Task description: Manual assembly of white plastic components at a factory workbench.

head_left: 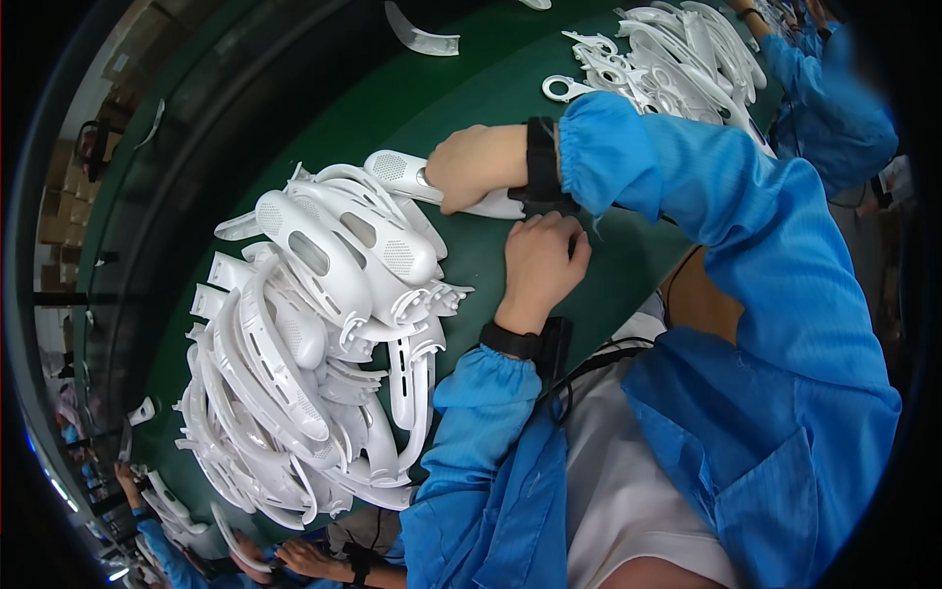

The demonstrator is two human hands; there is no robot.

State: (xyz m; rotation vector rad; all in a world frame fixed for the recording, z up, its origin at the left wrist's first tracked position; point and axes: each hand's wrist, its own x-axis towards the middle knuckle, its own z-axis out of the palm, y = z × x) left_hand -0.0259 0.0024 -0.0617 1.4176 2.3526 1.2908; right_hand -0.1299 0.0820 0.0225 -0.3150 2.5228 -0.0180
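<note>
My right hand [478, 169] reaches in from the right and is closed over a long white plastic shell [394, 169]. The shell has a patch of small perforations at its left end; its middle is covered by my hand. Closer to me, my left hand [543, 263] is held palm down over the green table, its fingers loosely bent and the thumb apart. Nothing shows in it, though its fingertips are partly hidden. Left of both hands lies a big heap of white plastic shells [294, 334], curved, some slotted and some perforated.
Another pile of white parts, some with rings [638, 74], lies at the far right of the green table [491, 88]. One curved white piece [422, 34] sits at the far side. A co-worker's blue sleeve [824, 88] shows at upper right; other hands [309, 560] work at lower left.
</note>
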